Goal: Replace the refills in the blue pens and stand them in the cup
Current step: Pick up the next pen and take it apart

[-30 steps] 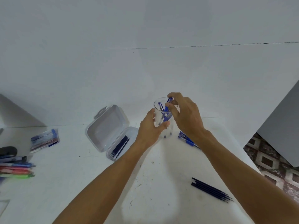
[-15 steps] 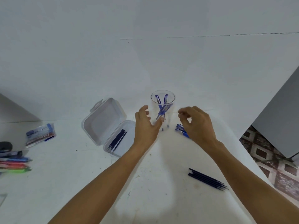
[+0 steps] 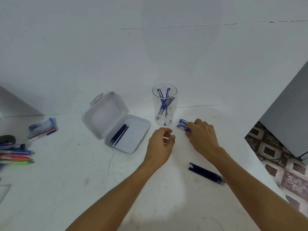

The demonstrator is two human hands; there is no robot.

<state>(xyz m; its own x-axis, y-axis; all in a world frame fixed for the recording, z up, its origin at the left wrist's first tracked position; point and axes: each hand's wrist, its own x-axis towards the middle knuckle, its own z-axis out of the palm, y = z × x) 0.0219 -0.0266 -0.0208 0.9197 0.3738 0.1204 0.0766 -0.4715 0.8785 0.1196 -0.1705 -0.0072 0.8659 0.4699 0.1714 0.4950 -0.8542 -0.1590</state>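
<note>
The clear cup (image 3: pixel 164 104) stands on the white surface (image 3: pixel 83 180), close to the wall. Some blue pens (image 3: pixel 164 101) are already in it. They lean on its side with their tips down, so they stay up and do not roll away.

More loose pens (image 3: pixel 182 124) lie flat on the surface at 4 o'clock from the cup. The right hand (image 3: pixel 202 135) is on top of them. Its fingertips curl down and pinch at one pen. I think it is picking the next pen to fix. That pile sits close to the cup, so each pen has only a short way to go.

The left hand (image 3: pixel 160 142) waits at 6 o'clock from the cup. Its fingers are loosely curled and I see nothing in them. It is near the right hand, maybe so both can pull the pen open together.

A plastic box (image 3: pixel 100 117) lies open at 8 o'clock from the cup. Its lid is tipped back, so the dark refills (image 3: pixel 119 135) inside are easy to reach. Another bunch of thin refills (image 3: pixel 206 174) lies at 5 o'clock, nearer the person. The two bunches are kept well apart, I think so old ones and new ones do not get mixed up. I cannot tell which bunch is which.

Some colored pens (image 3: pixel 16 156) lie far off at 9 o'clock.
</note>
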